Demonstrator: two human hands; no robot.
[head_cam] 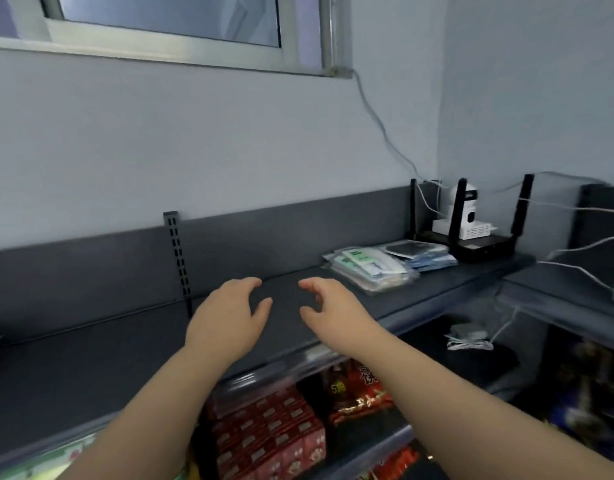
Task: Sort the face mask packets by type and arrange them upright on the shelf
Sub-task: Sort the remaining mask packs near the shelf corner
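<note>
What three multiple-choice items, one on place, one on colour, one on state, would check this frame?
1. Where are the mask packets?
A. on the window sill
B. on the shelf, beside the router
C. on the floor

2. What colour is the shelf?
A. white
B. red
C. dark grey

3. How do the two hands stand?
A. both empty, fingers relaxed
B. both gripping packets
C. one pressing the router

Key:
1 B: the pile lies flat at the shelf's right end, next to the router.
2 C: its top and back panel are dark grey.
3 A: the left hand and right hand hover over the shelf holding nothing.
</note>
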